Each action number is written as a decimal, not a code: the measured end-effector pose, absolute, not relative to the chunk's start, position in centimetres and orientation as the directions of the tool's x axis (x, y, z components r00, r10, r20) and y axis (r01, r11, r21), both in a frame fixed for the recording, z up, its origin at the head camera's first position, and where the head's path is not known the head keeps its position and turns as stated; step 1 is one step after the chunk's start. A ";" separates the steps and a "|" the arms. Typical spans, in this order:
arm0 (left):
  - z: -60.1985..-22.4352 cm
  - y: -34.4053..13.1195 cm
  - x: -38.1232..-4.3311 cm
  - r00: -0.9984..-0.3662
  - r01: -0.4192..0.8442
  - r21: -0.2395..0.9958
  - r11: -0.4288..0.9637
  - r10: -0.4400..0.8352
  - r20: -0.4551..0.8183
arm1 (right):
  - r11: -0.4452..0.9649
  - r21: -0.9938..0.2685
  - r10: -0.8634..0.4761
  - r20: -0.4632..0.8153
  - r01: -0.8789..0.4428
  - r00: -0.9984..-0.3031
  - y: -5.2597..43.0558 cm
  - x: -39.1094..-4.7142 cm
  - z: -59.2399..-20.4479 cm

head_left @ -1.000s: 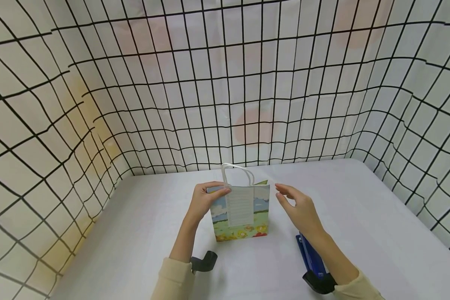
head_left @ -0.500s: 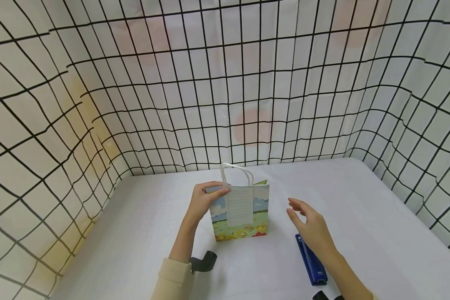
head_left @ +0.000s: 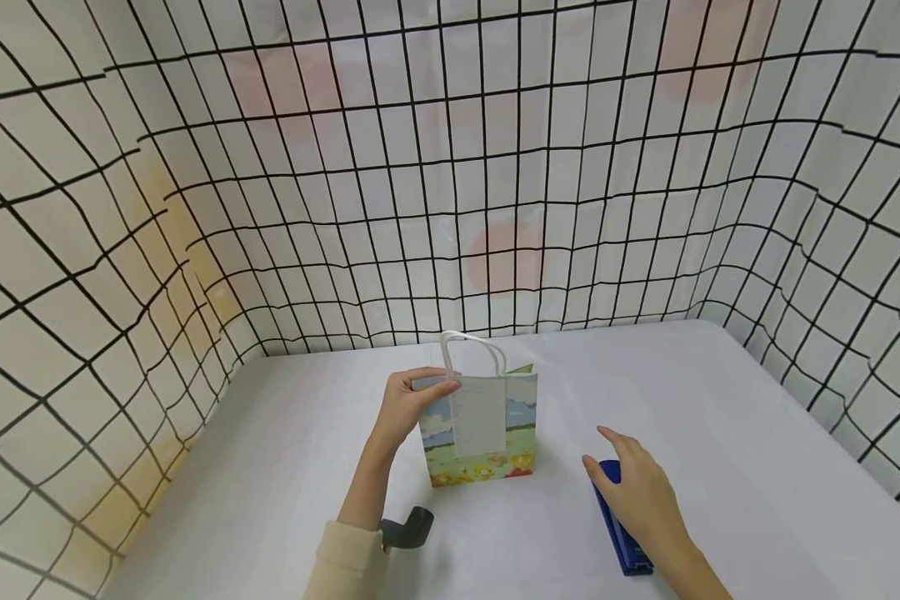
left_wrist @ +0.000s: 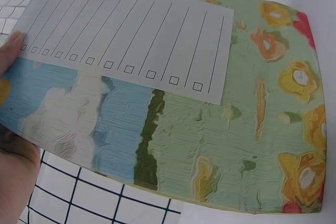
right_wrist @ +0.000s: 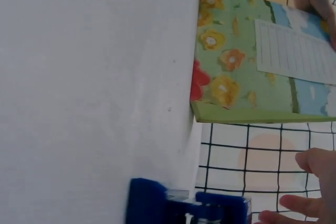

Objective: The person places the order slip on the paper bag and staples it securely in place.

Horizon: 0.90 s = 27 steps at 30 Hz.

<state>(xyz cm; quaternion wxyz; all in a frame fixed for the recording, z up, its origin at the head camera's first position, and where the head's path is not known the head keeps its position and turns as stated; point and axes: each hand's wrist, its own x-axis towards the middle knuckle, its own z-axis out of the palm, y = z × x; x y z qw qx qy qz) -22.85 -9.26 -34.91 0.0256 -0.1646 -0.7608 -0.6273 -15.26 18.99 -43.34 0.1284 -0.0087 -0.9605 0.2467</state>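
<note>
A small paper gift bag (head_left: 521, 454) with a flower-meadow print and white handles (head_left: 471, 335) stands upright on the table. On its front lies a white lined sheet (head_left: 480, 425) with a row of small checkboxes, plain in the left wrist view. My left hand (head_left: 403, 408) pinches the bag's top left edge and the sheet's upper corner, thumb in front. My right hand (head_left: 641, 492) hovers over a blue stapler (head_left: 626, 550), thumb and fingers spread apart. The hand covers part of the stapler, whose end (right_wrist: 144, 203) shows low in the right wrist view.
A white cloth covers the table (head_left: 307, 450). Behind and on both sides rises a white curtain (head_left: 390, 192) with a black grid. A black wrist mount (head_left: 411, 529) sticks out beside the left sleeve (head_left: 351, 558).
My right hand has drawn back from beside the bag, moving right and down to the stapler, and its fingers have spread. My left hand and the bag stay in place.
</note>
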 end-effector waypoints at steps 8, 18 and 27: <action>-34.9 -9.1 -22.6 -0.944 0.282 0.946 0.163 0.222 0.243 | 0.917 -0.389 0.125 0.076 0.086 -0.989 19.4 -13.8 -44.2; -34.9 -9.1 -22.7 -0.942 0.292 0.943 0.159 0.221 0.254 | 0.910 -0.363 0.195 -0.055 0.201 -0.979 20.2 -13.4 -44.7; -34.7 -9.0 -22.5 -0.941 0.289 0.945 0.153 0.226 0.252 | 0.897 -0.322 0.250 -0.200 0.304 -0.947 21.0 -13.1 -45.5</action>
